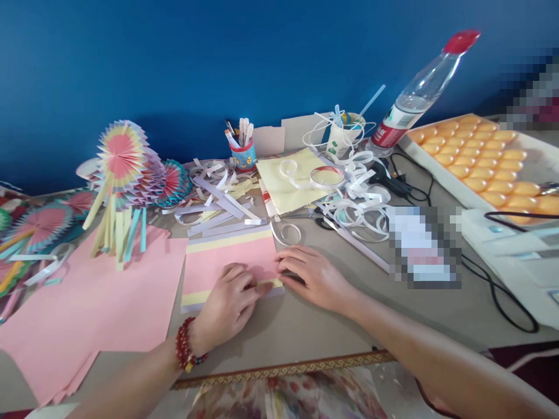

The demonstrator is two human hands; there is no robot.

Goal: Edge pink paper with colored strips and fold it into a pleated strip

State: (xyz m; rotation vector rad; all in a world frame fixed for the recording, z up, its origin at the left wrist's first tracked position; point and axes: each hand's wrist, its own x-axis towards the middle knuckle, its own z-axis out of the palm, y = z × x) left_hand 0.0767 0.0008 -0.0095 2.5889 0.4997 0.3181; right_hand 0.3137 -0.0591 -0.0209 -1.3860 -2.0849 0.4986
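Observation:
A layered paper sheet [227, 256] with a pink middle, yellow bands and pale lilac edges lies on the table in front of me. My left hand [229, 302], with a red bead bracelet at the wrist, rests on its near right corner with fingers curled, pinching the edge. My right hand [312, 276] lies flat by the sheet's right edge, fingers stretched toward it and touching it.
A stack of large pink sheets [87, 302] lies at left. Folded paper fans [126, 160] stand behind. White paper strips [353, 198], a pen cup [242, 152], a paper cup [343, 137], a tilted bottle [414, 99], scissors [321, 221], cables [502, 291] and an orange tray [480, 157] crowd the back and right.

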